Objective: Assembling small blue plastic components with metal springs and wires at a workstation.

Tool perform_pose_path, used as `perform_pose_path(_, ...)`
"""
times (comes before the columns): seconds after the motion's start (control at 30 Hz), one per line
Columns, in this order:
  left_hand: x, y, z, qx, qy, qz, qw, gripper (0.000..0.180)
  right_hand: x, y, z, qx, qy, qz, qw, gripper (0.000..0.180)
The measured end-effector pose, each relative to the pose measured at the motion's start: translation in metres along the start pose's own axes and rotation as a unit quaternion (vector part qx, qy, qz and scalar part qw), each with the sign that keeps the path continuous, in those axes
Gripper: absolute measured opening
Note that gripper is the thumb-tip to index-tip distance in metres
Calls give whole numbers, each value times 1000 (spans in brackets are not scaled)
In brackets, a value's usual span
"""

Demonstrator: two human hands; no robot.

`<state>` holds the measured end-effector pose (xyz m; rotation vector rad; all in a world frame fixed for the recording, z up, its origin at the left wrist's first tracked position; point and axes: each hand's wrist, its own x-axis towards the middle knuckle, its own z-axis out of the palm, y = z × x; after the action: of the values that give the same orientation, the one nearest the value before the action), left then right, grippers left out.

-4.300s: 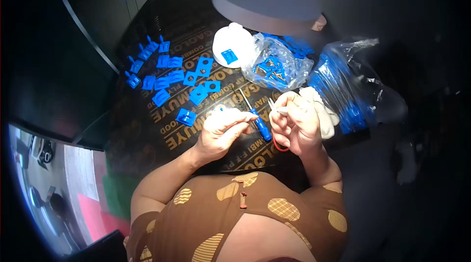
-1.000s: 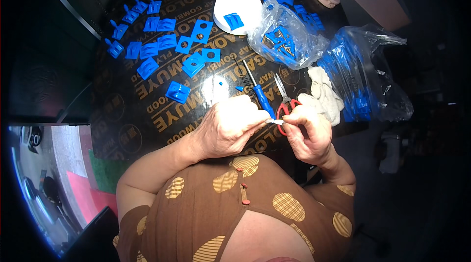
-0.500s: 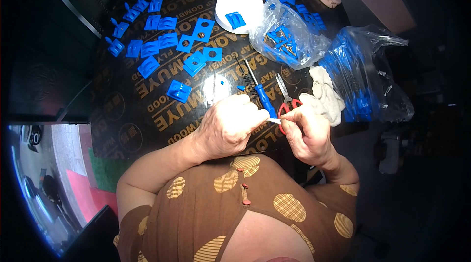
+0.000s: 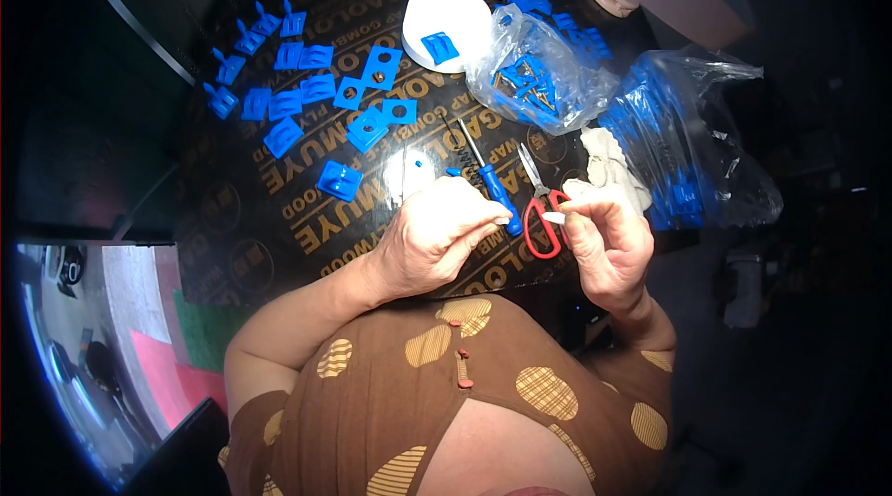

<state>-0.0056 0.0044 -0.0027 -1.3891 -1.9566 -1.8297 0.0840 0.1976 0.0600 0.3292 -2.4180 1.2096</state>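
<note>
My left hand (image 4: 441,231) is closed in a pinch, a tiny white bit (image 4: 503,220) showing at the fingertips. Between the thumb and forefinger of my right hand (image 4: 609,241) is a small white strip (image 4: 555,217); what it is made of is too small to tell. A gap separates the two hands. Red-handled scissors (image 4: 542,228) lie partly behind my right fingers, blades pointing away. Beside them, a screwdriver with a blue handle (image 4: 503,199) reaches toward my left fingertips. A blue plastic clip-like part (image 4: 340,179) rests left of my left hand.
Several blue plates and clips (image 4: 316,87) cover the far left. A white lamp base (image 4: 427,13) stands at the back, a blue piece on it. Right of it lie clear bags (image 4: 581,92) of blue parts and screws, plus a white cloth glove (image 4: 613,166).
The white strip that bridged both hands is now apart, with a white bit in each. My right hand has moved right and slightly up, uncovering more of the scissors.
</note>
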Motion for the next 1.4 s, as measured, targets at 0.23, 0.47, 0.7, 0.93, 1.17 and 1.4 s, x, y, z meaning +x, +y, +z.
perform_pose_path(0.23, 0, 1, -2, -11, -29, -9, 999, 20, -9, -4, -4, 205, 7, 175, 963, 17)
perform_pose_path(0.47, -1, 0, -1, -47, -22, 0, 999, 19, -29, 11, -7, 281, 71, 147, 946, 20)
perform_pose_path(0.7, -4, -3, -1, -114, -60, -67, 989, 18, -61, 21, -20, 346, 143, 142, 916, 20)
perform_pose_path(0.93, -8, 2, 5, -132, -80, -97, 983, 21, -89, 27, -29, 350, 185, 158, 905, 26)
perform_pose_path(1.17, -10, 0, 14, -94, -88, -121, 984, 24, -118, 32, -62, 337, 337, 133, 869, 17)
perform_pose_path(1.4, -13, -4, 18, -86, -64, -115, 988, 20, -134, 88, -132, 186, 525, 127, 821, 15)
